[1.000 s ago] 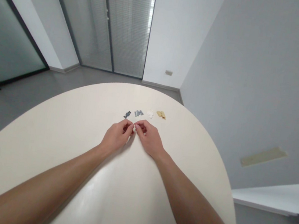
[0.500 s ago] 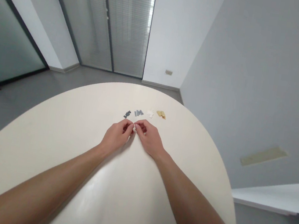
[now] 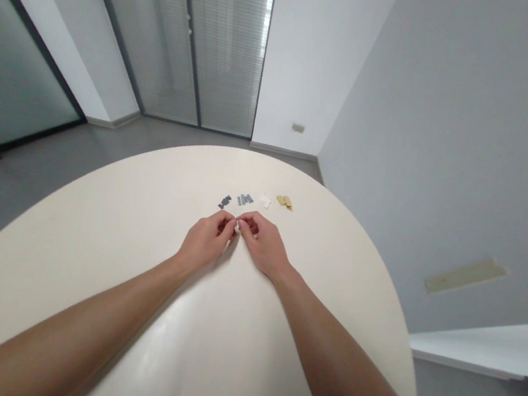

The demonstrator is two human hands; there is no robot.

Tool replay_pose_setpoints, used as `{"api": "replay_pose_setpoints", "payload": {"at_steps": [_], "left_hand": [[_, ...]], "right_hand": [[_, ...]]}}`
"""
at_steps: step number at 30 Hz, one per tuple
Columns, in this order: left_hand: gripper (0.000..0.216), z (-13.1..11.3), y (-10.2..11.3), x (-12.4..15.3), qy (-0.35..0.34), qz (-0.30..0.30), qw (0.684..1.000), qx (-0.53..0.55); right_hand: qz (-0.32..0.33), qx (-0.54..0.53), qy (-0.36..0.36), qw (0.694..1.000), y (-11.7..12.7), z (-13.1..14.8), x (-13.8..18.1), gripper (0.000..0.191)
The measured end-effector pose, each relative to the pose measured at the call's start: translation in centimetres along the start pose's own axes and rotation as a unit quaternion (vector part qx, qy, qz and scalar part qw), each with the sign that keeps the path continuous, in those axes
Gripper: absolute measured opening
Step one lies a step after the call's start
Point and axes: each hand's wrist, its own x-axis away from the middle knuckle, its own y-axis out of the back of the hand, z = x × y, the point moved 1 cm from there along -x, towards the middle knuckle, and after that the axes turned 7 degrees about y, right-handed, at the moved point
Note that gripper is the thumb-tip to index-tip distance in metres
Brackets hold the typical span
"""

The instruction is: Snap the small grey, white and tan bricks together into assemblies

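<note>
On the round cream table point(image 3: 89, 252) we rest our left hand point(image 3: 203, 242) and right hand point(image 3: 264, 247) fingertip to fingertip, just near of a row of little piles point(image 3: 245, 199) seemingly sorted by colour, both pinched tight on one white piece point(image 3: 238, 226), probably to steady either end.

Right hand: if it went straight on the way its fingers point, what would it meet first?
The right hand points toward the left hand; their fingertips meet on a small white piece, so it would likely push into that and the left hand at once. The dark grey pieces lie beyond.
</note>
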Motion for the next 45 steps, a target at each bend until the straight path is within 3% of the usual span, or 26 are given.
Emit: {"api": "replay_pose_setpoints", "payload": {"at_steps": [45], "left_hand": [[0.033, -0.08, -0.02, -0.05, -0.001, 0.009, 0.999, -0.032]], "right_hand": [[0.012, 0.025, 0.008, 1.0, 0.0, 0.05, 0.12, 0.017]]}}
